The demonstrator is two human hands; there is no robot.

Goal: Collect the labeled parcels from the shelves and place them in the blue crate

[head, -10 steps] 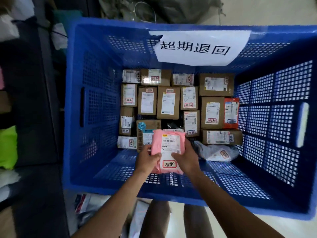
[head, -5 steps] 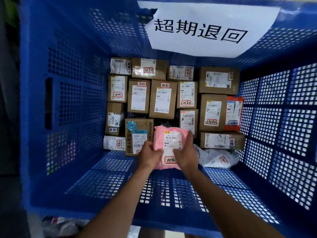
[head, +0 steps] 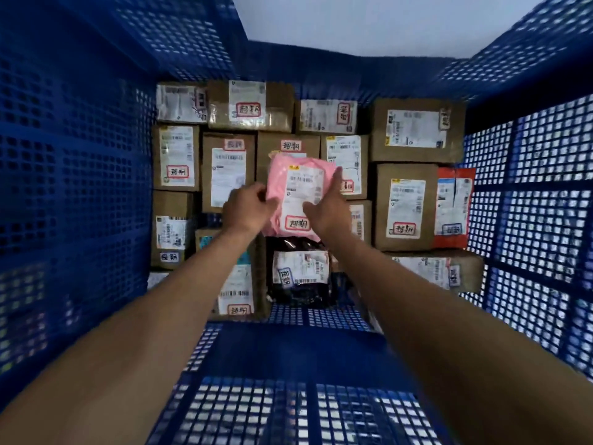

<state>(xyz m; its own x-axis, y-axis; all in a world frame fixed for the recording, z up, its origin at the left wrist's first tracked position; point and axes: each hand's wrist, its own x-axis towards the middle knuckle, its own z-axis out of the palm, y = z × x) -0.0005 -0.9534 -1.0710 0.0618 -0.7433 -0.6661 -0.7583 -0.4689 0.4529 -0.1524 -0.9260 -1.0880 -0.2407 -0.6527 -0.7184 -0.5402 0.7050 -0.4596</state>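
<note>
Both my arms reach deep into the blue crate. A pink soft parcel with a white shipping label and a red-framed sticker is held over the middle of the packed boxes. My left hand pinches its left edge. My right hand grips its right side, thumb on the label and a finger stretched up along the edge. A black bag parcel with a white label lies just below the pink one.
Several brown labelled cardboard boxes fill the crate's far floor, with a red-orange parcel at the right. Perforated blue walls rise on all sides. Bare mesh floor lies nearest me. A white sign hangs on the far wall.
My view has dropped deep into the crate. Both hands carried the pink parcel farther in, over the boxes, uncovering the black bag parcel below it.
</note>
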